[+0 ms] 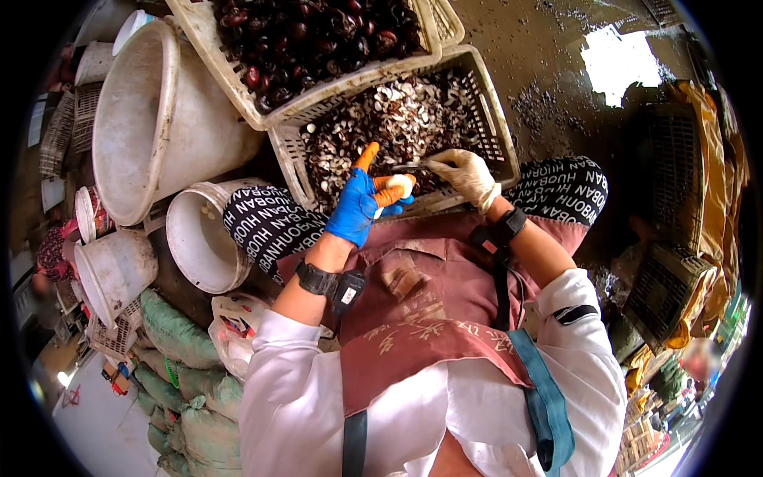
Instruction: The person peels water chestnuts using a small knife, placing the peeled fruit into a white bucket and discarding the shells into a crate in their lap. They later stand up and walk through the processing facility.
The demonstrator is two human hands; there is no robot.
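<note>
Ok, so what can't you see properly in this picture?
- Thin tool, head view: its grip is hidden in the right hand; its tip is too small and blurred.
- White piece, head view: partly covered by the left hand.
- Dark crate-load, head view: cut off by the top edge.
- Lower crate, head view: bottom buried under peelings.

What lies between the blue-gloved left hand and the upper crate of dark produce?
The head view shows pale and dark scraps in the lower crate between left hand and upper crate.
</note>
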